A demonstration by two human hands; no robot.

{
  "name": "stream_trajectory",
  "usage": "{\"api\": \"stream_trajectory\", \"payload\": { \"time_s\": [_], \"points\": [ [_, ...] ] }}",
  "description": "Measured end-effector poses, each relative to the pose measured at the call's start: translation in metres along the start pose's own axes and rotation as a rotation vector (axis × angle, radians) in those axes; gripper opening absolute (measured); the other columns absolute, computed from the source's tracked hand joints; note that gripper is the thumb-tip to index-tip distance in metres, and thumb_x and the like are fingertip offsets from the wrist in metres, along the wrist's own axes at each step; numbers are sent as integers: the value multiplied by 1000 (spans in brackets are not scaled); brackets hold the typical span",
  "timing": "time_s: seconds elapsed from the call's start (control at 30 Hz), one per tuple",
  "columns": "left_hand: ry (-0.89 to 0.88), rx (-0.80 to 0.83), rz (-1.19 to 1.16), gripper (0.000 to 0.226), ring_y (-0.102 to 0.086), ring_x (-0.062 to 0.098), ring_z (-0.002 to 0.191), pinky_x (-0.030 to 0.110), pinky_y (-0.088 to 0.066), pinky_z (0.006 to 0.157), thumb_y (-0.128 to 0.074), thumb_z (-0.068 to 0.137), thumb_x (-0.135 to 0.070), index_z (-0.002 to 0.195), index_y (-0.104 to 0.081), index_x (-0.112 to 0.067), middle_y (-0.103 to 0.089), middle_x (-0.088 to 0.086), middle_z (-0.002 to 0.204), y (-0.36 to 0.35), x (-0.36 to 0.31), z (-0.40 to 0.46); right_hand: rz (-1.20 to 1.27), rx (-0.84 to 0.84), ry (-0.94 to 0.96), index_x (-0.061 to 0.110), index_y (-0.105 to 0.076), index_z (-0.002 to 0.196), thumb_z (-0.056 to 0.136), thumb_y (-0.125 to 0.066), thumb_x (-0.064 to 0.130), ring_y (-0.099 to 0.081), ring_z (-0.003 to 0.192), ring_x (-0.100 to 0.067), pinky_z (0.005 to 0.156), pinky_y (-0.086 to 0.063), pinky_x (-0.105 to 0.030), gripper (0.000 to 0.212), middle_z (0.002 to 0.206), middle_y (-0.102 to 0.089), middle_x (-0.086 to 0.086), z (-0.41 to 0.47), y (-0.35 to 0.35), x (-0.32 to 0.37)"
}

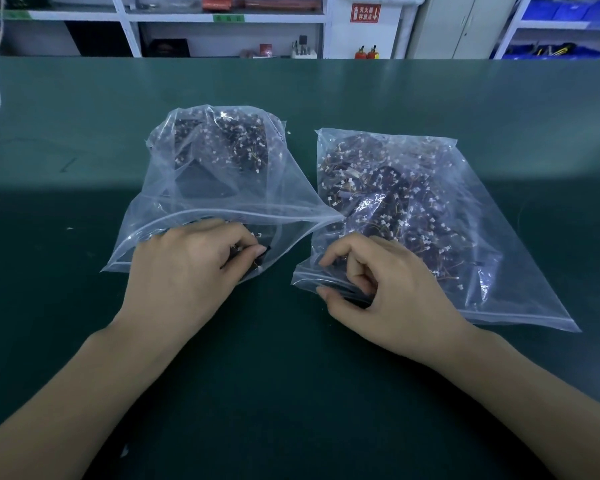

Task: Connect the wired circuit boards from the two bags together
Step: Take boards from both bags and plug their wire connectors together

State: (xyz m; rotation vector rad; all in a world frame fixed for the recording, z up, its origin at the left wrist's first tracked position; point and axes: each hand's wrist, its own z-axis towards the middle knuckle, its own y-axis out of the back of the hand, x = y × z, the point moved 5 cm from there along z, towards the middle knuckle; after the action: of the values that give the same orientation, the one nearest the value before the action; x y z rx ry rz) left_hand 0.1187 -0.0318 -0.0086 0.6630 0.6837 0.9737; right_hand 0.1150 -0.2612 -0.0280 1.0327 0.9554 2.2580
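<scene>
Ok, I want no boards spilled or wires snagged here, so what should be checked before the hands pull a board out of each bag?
1. Left clear plastic bag mouth open: ok.
2. Right clear plastic bag mouth open: cannot tell; fingers cover it.
3. Left hand pinching a dark wired circuit board: ok.
4. Right hand holding a board: cannot tell.
5. Wires free of neighbouring boards: cannot tell.
6. Both bags flat on the green table mat: ok.

2 hands (187, 268) (388, 289) inside 2 clear bags (222, 188) (482, 237)
</scene>
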Motion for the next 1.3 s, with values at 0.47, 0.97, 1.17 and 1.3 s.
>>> {"api": "stream_trajectory", "payload": {
  "time_s": [0.47,0.97,1.17,1.3],
  "points": [
    [-180,-114,-428,16,-44,7,58,29,-42,54,-76,102,-28,93,-82,-16,-43,-11,63,-4,-31,-13,214,-97,96,20,-76,115,100,-75,33,-61,85,-5,84,-46,-23,21,100,-70,16,-2,2,5],
    [-69,-65,-486,7,-46,3,60,16,-35,61,-75,100,-28,100,-77,-21,-43,-16,67,-13,-30,-15,487,-129,19,20,-82,105,96,-79,18,-66,76,-21,68,-46,-21,9,91,-73,10,2,3,-1],
    [-70,-89,-501,11,-45,5,60,14,-35,62,-79,97,-26,99,-78,-15,-44,-17,67,-13,-30,-14,485,-160,-14,19,-78,95,93,-82,22,-59,69,-16,66,-43,-19,6,88,-70,13,2,5,-3],
    [-21,-97,-522,12,-46,11,57,15,-35,62,-80,95,-31,96,-75,-21,-47,-11,65,-12,-27,-14,474,-154,-22,20,-74,95,95,-79,23,-57,69,-9,68,-43,-16,6,84,-66,21,2,4,-1]
  ]
}}
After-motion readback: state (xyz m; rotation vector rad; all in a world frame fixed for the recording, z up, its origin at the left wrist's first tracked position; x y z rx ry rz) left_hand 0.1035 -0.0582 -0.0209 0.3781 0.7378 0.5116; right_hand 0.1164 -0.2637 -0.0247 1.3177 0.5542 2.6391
